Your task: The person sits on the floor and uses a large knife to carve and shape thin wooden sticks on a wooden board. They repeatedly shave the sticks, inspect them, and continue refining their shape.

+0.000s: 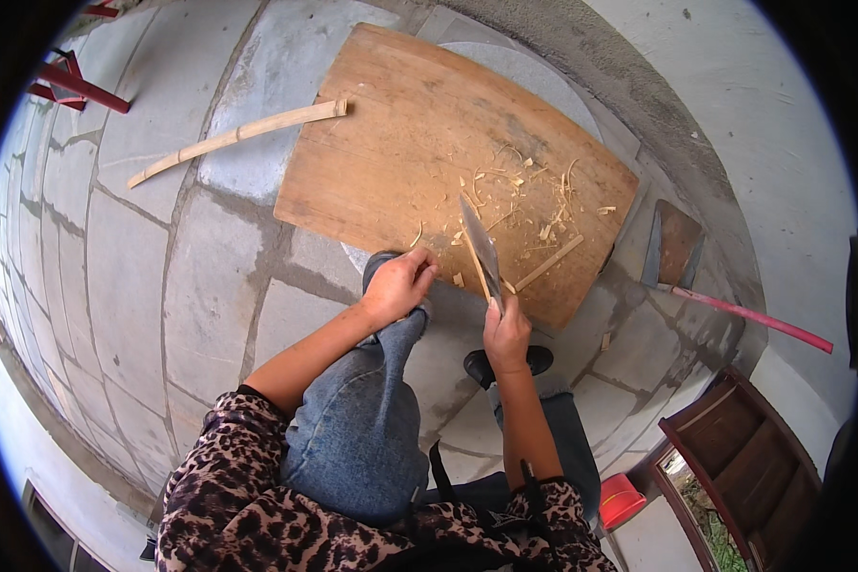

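Bamboo and steel: grip points

Bamboo length, left of the left fingers: probably stiff, light; grip mid-length. Left hand: fingers curled; whether gripping, cannot tell. Right hand: fingers closed around the knife, blade ahead over the tabletop; likely blade-heavy, handle-only hold. Rightward: red container, contents not discernible.

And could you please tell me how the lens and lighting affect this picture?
Head view: fisheye bending bows the wooden board's edges; head view: black surrounds the round image, with bluish fringing at its rim; head view: light looks soft, without hard shadows; head view: the knife shows no obvious blur.
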Demonstrator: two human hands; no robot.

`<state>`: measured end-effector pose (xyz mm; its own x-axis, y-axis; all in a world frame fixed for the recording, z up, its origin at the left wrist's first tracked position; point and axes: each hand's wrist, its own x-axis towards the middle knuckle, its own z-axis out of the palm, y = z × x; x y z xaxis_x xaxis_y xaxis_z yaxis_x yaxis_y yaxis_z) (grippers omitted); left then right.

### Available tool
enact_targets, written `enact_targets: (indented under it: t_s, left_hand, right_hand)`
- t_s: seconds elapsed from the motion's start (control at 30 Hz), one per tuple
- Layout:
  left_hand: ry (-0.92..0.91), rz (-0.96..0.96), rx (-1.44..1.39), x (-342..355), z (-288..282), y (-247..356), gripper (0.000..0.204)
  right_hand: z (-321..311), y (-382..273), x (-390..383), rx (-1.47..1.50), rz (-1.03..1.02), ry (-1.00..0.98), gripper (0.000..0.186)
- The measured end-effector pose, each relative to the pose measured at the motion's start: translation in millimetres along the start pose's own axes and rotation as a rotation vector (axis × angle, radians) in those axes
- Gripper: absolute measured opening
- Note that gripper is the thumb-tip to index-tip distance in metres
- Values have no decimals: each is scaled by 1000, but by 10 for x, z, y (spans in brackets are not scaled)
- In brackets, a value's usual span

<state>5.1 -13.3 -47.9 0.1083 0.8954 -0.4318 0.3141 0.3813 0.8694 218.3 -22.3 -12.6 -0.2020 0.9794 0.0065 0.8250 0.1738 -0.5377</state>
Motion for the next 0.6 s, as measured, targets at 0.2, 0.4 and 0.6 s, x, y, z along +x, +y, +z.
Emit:
enact_targets:
  t_s: [0.2, 0.4, 0.6]
  left_hand:
    - [15, 58, 84, 0, 11, -32, 13]
    - [8, 80, 103, 63, -16, 33, 15]
    - [1, 60, 60, 61, 13, 25, 15]
  right_hand:
    - [24, -210, 305, -130, 270, -178, 21]
    - [33, -127, 459, -73, 290, -173, 27]
    - [169, 86, 351, -118, 367, -150, 30]
